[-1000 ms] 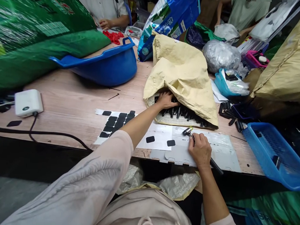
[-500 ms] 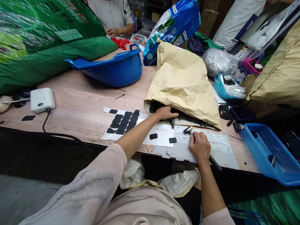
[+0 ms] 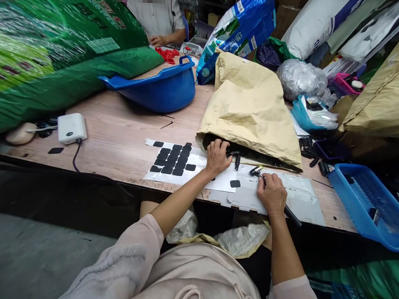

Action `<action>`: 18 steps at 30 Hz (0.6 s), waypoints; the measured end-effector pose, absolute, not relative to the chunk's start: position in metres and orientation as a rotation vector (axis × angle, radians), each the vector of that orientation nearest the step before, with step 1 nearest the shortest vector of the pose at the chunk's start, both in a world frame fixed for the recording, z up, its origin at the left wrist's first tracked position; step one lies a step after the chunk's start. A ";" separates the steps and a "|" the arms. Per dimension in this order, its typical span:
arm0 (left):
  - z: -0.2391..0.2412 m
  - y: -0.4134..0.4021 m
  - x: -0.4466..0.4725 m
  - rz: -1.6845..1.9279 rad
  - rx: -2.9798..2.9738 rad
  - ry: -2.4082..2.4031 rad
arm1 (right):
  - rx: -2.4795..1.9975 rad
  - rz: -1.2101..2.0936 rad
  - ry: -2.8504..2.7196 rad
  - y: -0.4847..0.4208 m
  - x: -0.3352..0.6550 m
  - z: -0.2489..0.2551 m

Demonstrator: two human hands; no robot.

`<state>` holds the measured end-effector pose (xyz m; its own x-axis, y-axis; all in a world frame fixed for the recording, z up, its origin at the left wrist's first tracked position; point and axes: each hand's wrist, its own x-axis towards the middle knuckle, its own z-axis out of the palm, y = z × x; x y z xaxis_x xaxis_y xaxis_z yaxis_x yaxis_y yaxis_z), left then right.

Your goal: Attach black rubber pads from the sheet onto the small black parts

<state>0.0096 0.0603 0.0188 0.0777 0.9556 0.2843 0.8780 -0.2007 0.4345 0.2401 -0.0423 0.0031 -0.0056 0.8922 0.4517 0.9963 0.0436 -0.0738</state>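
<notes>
- Right grip [image 3: 272,193], palm down, clamped round the hammer [image 3: 292,215]; left grip [image 3: 218,157] curled by black parts [image 3: 237,161]; cannot tell if it holds any;
- yellow bag [image 3: 250,103] blocks the bench [image 3: 135,125] ahead, blue basin [image 3: 162,91] leftward;
- hammer over grey sheet [image 3: 307,199], head pointing far-left, long axis slanting near-right.

1. Top [image 3: 211,263]: pale pinkish beige, soft fabric, loose folds across the front.
2. Drawstring [image 3: 190,287]: pale cord, looped at the front.
3. Left sleeve [image 3: 125,256]: loose, wrinkled, grey-streaked; ends short of the wrist.
4. Right sleeve [image 3: 292,296]: pale pinkish beige; ends short of the wrist.
5. Left hand [image 3: 218,158], right hand [image 3: 272,193]: bare.
</notes>
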 end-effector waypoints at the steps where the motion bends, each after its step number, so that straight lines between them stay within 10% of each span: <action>1: 0.016 0.058 0.009 0.795 2.194 1.870 | -1.903 -0.376 -1.952 -0.042 0.240 0.003; 18: 0.026 0.066 0.014 0.647 2.506 1.571 | -1.889 -0.370 -1.952 -0.040 0.242 0.002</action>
